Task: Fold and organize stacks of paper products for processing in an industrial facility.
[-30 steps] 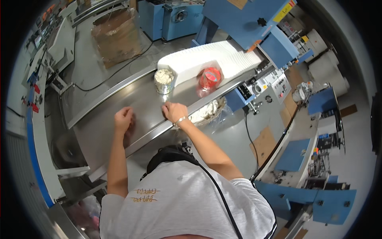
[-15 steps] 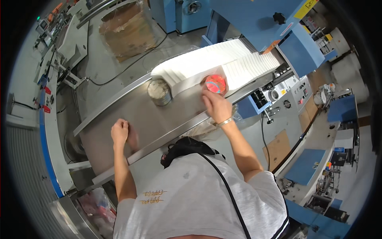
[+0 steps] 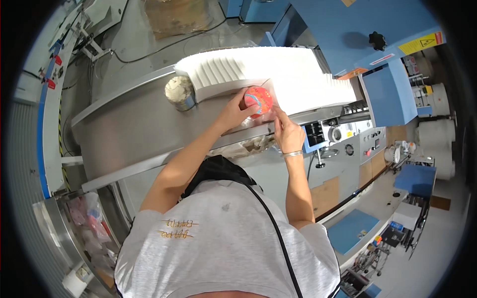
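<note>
My left hand is closed around a round red-and-pink thing with a blue curved stripe on its flat top; its lower part is hidden. Close to its right side is my right hand, fingers curled and fingertips together near the edge of the round thing. Whether something thin sits in that pinch, I cannot make out. Behind both hands stand long rows of white, closely stacked folded sheets on a metal worktop. A glimpse of clear film shows under my left hand.
Left of the white stacks stands a cylindrical can with crumpled pale material at its top. A blue machine rises at the far right, with a control panel below it. A large cardboard box lies on the floor beyond.
My left hand has come from the worktop's left side to the round red thing and taken hold of it. My right hand has shifted to its right side. The whole view has turned slightly.
</note>
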The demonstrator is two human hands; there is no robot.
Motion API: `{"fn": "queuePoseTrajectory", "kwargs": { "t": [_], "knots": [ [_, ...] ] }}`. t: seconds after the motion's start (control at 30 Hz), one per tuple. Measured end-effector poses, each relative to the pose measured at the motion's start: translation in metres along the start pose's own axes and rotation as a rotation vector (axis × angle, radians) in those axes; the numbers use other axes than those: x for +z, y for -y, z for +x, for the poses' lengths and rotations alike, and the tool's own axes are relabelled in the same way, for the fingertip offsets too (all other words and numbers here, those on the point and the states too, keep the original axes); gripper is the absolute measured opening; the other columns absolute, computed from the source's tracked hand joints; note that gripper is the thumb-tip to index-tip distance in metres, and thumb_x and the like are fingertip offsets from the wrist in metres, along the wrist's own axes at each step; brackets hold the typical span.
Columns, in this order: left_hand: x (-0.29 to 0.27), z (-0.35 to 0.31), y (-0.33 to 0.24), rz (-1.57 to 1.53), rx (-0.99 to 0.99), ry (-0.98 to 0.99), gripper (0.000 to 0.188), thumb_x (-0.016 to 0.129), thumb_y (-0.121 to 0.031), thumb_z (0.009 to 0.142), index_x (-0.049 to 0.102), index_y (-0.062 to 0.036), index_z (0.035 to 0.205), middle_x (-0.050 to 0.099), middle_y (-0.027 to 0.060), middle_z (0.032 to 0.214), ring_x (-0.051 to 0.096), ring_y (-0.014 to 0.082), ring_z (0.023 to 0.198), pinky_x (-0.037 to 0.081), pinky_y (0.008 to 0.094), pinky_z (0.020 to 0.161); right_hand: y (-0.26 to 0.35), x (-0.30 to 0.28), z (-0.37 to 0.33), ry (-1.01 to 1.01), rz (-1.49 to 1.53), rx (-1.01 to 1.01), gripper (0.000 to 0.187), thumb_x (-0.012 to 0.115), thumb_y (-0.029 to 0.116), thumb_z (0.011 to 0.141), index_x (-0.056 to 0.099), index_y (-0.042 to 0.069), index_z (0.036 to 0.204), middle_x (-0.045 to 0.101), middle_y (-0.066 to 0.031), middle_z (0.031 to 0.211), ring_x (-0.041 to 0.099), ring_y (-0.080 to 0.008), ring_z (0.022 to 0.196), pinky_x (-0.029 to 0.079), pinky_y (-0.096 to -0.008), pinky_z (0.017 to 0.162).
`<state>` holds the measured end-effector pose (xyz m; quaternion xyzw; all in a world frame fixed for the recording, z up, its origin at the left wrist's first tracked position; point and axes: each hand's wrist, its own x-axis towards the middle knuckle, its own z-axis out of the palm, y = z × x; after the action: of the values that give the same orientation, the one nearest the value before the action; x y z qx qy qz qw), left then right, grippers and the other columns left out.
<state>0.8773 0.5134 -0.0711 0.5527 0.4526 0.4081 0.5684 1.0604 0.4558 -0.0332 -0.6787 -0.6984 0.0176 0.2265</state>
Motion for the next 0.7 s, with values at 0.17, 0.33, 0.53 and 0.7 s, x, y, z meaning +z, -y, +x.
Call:
{"fn": "queuePoseTrajectory", "kwargs": {
  "t": [0.17, 0.33, 0.53, 0.7],
  "knots": [
    [0.009, -0.006, 0.026, 0.314, 0.132, -0.109, 0.069, 0.069, -0.038, 0.078, 0.042, -0.0026, 0.13, 0.053, 0.0237, 0.118, 0.057, 0.0316, 0.103, 0.046, 0.037, 0.09, -0.007, -0.011, 0.003, 0.041, 0.05, -0.004, 0.023, 0.059, 0.018, 0.085, 0.067, 0.024, 0.107, 0.066, -0.0132, 0.075, 0.064, -0.0318, 0.067, 0.051, -0.039, 0.058],
    [0.016, -0.012, 0.023, 0.324, 0.025, -0.09, 0.074, 0.066, -0.04, 0.078, 0.035, -0.0027, 0.134, 0.049, 0.0291, 0.12, 0.052, 0.0403, 0.11, 0.044, 0.0431, 0.092, -0.014, -0.009, 0.002, 0.039, 0.082, -0.047, 0.024, 0.058, 0.02, 0.086, 0.066, 0.024, 0.108, 0.066, -0.0106, 0.08, 0.063, -0.0333, 0.068, 0.051, -0.0415, 0.06],
    [0.019, -0.007, 0.029, 0.297, 0.044, -0.083, 0.075, 0.065, -0.042, 0.079, 0.034, -0.0009, 0.134, 0.048, 0.0293, 0.121, 0.051, 0.04, 0.111, 0.043, 0.0428, 0.094, -0.012, -0.008, 0.002, 0.063, 0.051, -0.055, 0.024, 0.06, 0.018, 0.085, 0.067, 0.024, 0.107, 0.066, -0.0104, 0.08, 0.063, -0.0326, 0.068, 0.051, -0.0411, 0.06],
    [0.017, -0.009, 0.026, 0.175, 0.021, -0.095, 0.068, 0.063, -0.038, 0.082, 0.038, 0.0017, 0.131, 0.051, 0.0279, 0.119, 0.054, 0.0364, 0.108, 0.044, 0.0409, 0.092, -0.003, -0.017, -0.001, 0.068, 0.061, -0.085, 0.023, 0.063, 0.02, 0.084, 0.068, 0.022, 0.107, 0.067, -0.0108, 0.078, 0.064, -0.03, 0.065, 0.05, -0.038, 0.059]
  ]
}}
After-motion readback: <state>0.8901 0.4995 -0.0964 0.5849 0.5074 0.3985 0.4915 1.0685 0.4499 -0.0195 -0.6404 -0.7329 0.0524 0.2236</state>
